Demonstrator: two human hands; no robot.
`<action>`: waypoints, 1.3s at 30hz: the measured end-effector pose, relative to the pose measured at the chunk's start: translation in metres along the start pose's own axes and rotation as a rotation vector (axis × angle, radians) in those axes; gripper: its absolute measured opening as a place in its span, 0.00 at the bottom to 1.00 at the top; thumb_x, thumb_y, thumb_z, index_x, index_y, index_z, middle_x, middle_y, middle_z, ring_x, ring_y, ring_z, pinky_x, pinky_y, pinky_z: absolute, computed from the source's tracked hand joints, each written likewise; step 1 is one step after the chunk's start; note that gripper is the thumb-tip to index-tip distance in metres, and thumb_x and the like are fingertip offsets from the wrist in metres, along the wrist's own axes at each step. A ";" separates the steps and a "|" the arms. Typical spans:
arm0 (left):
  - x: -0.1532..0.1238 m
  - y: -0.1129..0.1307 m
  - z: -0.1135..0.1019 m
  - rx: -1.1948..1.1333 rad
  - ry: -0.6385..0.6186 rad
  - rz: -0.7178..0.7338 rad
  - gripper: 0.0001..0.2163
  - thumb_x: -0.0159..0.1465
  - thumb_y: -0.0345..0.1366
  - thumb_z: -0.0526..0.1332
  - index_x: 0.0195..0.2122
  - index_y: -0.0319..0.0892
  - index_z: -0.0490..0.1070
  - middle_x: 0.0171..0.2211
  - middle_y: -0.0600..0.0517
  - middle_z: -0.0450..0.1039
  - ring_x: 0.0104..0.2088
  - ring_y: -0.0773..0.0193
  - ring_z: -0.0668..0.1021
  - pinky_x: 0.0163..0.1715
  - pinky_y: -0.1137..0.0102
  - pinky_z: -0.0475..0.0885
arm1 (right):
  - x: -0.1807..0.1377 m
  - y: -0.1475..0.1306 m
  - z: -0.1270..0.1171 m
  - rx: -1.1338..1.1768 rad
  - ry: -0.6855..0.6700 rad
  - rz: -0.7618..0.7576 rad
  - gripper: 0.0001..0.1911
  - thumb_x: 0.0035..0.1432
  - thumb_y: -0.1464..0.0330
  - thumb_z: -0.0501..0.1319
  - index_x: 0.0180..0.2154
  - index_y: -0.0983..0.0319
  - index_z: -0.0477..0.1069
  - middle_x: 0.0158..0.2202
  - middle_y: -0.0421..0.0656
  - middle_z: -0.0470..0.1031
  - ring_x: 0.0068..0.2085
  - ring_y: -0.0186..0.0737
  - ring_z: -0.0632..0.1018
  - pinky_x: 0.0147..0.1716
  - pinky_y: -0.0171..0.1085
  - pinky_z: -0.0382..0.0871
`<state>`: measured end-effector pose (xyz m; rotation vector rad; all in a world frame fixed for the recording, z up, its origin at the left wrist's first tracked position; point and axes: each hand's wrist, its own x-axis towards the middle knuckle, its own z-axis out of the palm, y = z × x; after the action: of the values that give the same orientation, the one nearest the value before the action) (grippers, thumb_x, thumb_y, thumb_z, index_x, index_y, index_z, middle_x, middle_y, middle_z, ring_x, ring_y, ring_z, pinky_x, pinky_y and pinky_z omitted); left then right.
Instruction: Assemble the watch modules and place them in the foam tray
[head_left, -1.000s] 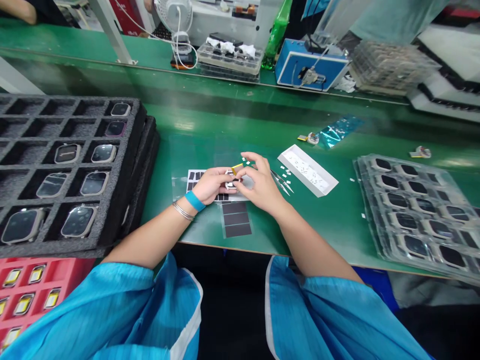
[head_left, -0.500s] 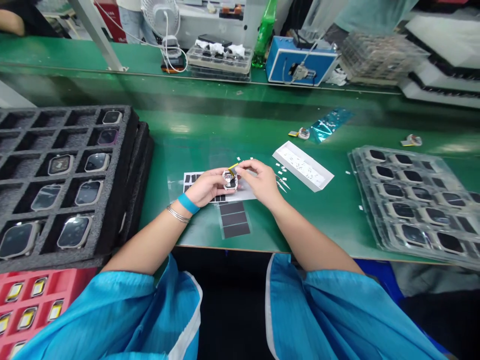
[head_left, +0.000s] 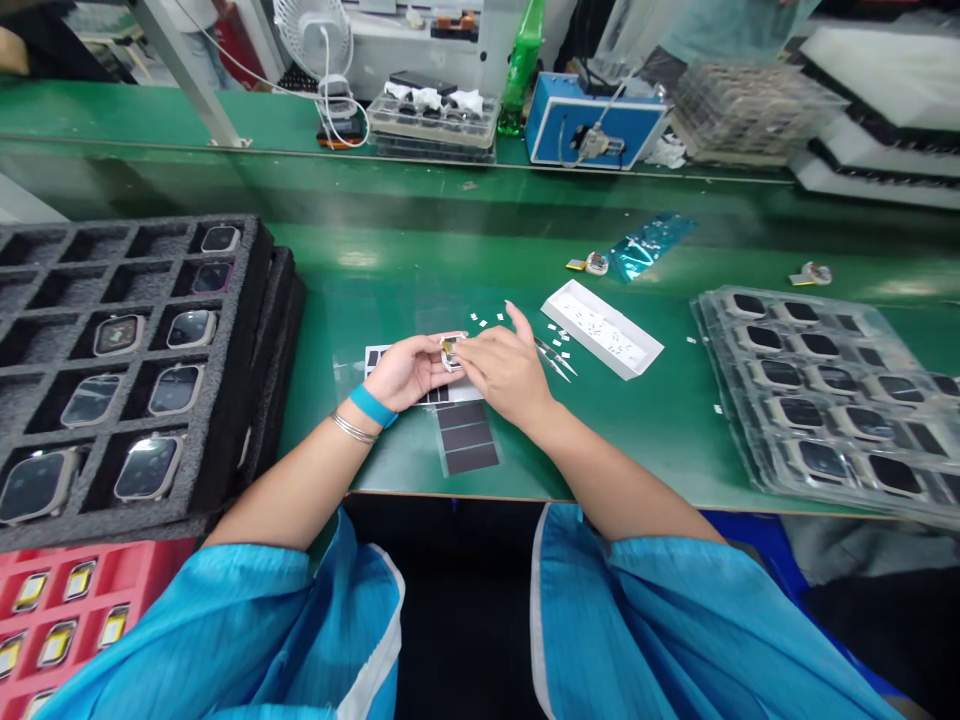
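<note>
My left hand (head_left: 409, 376) holds a small white-rimmed smartwatch case (head_left: 451, 352) at its edge, fingers beneath it. Over the case lies my right hand (head_left: 511, 372), its fingertips pressed on the yellowish part inside and one finger raised; its thumb is hidden. Under the hands is a white sheet with black rectangles (head_left: 373, 358), partly covered. Closer to me lies a strip of dark rectangular stickers (head_left: 469, 438). Right of my right hand, tweezers (head_left: 555, 360) rest among small white pieces (head_left: 564, 340), beside a white paper tray (head_left: 642, 366).
Black foam trays (head_left: 261, 262) with watches stand at left, above a red tray (head_left: 163, 556) of watch parts. Stacked clear plastic trays (head_left: 731, 425) with watches are at right. Behind lie an opened watch case (head_left: 597, 263) and blue film (head_left: 651, 245). A blue box (head_left: 551, 122) sits on the shelf.
The yellow part, lifted up from the case before, now lies down in it. My right hand has turned over and covers the case with its fingers. The view has shifted slightly.
</note>
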<state>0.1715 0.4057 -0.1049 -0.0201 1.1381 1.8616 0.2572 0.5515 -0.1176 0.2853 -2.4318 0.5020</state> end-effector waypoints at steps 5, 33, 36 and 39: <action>0.001 0.000 -0.005 0.032 -0.050 0.076 0.11 0.60 0.25 0.60 0.43 0.34 0.75 0.36 0.46 0.79 0.35 0.66 0.81 0.47 0.65 0.76 | 0.000 0.002 0.000 0.047 -0.064 0.036 0.09 0.64 0.67 0.58 0.38 0.54 0.78 0.43 0.38 0.80 0.45 0.41 0.75 0.65 0.61 0.48; 0.011 -0.018 -0.002 0.248 -0.081 0.336 0.21 0.49 0.36 0.73 0.44 0.38 0.75 0.38 0.45 0.79 0.37 0.59 0.81 0.40 0.66 0.76 | -0.002 0.005 0.024 0.974 -0.062 0.607 0.27 0.47 0.58 0.70 0.48 0.60 0.68 0.48 0.49 0.78 0.48 0.45 0.80 0.49 0.46 0.76; 0.000 -0.010 0.003 0.250 0.026 0.344 0.20 0.52 0.31 0.70 0.47 0.37 0.75 0.38 0.44 0.79 0.37 0.58 0.80 0.42 0.63 0.76 | -0.001 0.010 0.022 0.946 -0.039 0.653 0.34 0.43 0.58 0.72 0.51 0.59 0.66 0.45 0.49 0.79 0.47 0.47 0.80 0.49 0.49 0.75; -0.043 0.007 0.005 0.195 0.076 0.421 0.23 0.58 0.30 0.66 0.55 0.40 0.71 0.43 0.44 0.78 0.42 0.58 0.80 0.45 0.62 0.75 | 0.000 0.020 0.018 0.875 0.026 0.656 0.37 0.45 0.56 0.71 0.55 0.57 0.62 0.47 0.50 0.78 0.51 0.48 0.79 0.53 0.52 0.73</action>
<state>0.1930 0.3788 -0.0783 0.2814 1.4571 2.1169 0.2408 0.5618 -0.1364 -0.1886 -2.0924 1.8311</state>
